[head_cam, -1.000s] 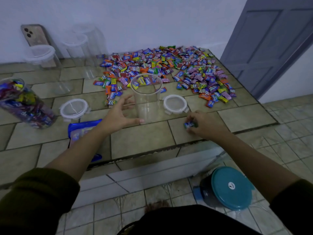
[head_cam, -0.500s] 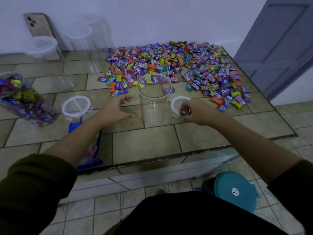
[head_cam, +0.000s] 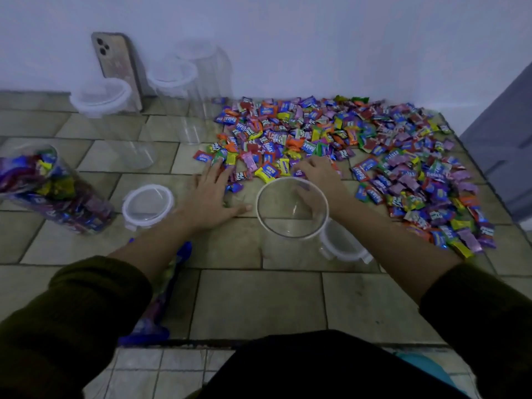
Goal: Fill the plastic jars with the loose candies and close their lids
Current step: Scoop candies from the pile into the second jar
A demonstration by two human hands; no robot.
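Observation:
A clear open jar [head_cam: 260, 214] stands in the middle of the tiled ledge, and I look down into it. My left hand [head_cam: 210, 197] lies flat to its left, fingers spread, fingertips touching the near edge of the loose candy pile [head_cam: 359, 145]. My right hand [head_cam: 318, 175] is behind the jar, fingers curled down onto candies; part of it shows through the jar wall. I cannot tell whether it grips a candy. One white-rimmed lid [head_cam: 148, 203] lies left of my left hand. Another lid [head_cam: 344, 247] lies under my right forearm.
A candy-filled jar [head_cam: 49, 188] lies tilted at the far left. Three empty lidded jars [head_cam: 172, 79] stand at the back wall by a leaning phone [head_cam: 115, 61]. A blue bag [head_cam: 161, 309] hangs over the ledge's front edge. A grey door [head_cam: 503, 139] is at the right.
Both hands have reached forward to the near edge of the candy pile. My right hand went from beside the right lid to behind the jar. The camera leaned in over the ledge.

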